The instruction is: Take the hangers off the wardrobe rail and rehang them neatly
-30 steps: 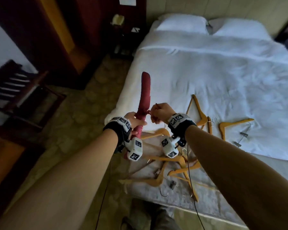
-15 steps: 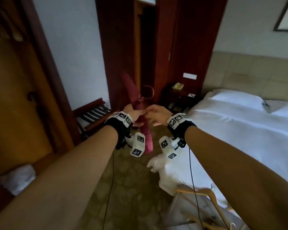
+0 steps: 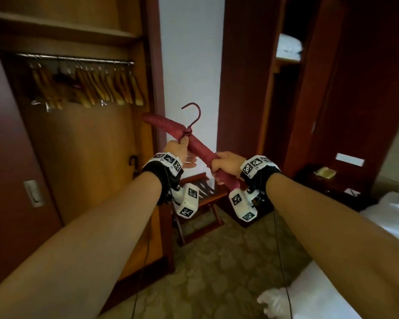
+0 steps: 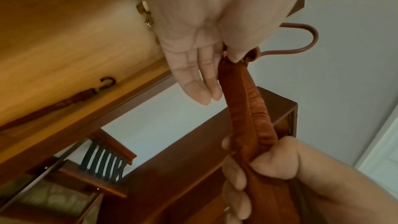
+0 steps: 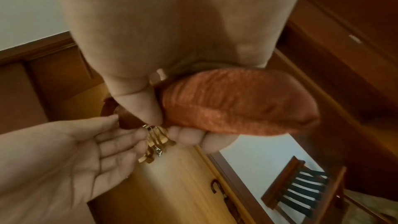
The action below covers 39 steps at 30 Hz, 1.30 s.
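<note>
My right hand (image 3: 226,165) grips the padded red hanger (image 3: 194,143) low on its arm; my left hand (image 3: 179,149) pinches its neck, hook above, below the wardrobe rail (image 3: 74,58), clear of wooden hangers (image 3: 106,88).

Folding luggage rack (image 3: 200,194) stands beside an umbrella (image 3: 132,160).

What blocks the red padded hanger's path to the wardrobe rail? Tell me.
Nothing visible stands between the red padded hanger, held by the left hand and right hand, and the wardrobe rail. The wardrobe is open. Wooden hangers crowd the rail, leaving only narrow gaps.
</note>
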{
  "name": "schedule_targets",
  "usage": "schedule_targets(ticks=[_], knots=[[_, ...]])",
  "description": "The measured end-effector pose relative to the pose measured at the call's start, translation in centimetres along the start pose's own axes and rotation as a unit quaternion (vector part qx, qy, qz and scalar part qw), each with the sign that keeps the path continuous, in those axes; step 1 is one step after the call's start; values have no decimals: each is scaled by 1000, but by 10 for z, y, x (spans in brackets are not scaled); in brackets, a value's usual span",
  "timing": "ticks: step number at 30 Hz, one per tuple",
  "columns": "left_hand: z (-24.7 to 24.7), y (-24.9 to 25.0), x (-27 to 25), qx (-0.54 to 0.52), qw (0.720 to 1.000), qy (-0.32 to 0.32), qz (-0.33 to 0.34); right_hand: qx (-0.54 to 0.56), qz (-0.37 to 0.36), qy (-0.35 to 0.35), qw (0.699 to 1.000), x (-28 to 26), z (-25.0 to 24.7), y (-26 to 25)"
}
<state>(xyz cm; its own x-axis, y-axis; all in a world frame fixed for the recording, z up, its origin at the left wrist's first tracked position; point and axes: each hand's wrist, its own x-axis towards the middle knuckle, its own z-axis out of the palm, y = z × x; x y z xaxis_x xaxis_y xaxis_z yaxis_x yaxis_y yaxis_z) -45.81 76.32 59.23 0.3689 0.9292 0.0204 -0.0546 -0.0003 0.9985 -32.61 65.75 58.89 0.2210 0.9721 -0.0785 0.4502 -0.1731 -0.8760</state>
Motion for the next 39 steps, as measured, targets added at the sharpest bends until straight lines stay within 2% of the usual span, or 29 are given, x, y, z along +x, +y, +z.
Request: schedule_targets(ticks=[3,7,11,17,23,27,34,39], knots=[[-16,12,38,34,999,29,23,-16,-27,-4,999,39,-11,-24],[-27,33,84,72,984,120,106,-18,-60,-10,998,91,-24,-51],[-43,55,122,94,974,169,121,-9,-92,-15,996,138,-27,-75],[-67,79,154,59,990,101,74,-10,-136,-31,990,198,-14,-106],[-112,99,194,72,991,79,74,-27,-183,-23,982,261,19,-145],[-144,112,228,73,990,80,85,-56,-216,4,975,301,44,-172],[-230,144,290,118,985,84,93,-12,-204,17,979,369,93,-235],[-291,159,321,117,982,107,102,-4,-225,26,974,418,137,-277]])
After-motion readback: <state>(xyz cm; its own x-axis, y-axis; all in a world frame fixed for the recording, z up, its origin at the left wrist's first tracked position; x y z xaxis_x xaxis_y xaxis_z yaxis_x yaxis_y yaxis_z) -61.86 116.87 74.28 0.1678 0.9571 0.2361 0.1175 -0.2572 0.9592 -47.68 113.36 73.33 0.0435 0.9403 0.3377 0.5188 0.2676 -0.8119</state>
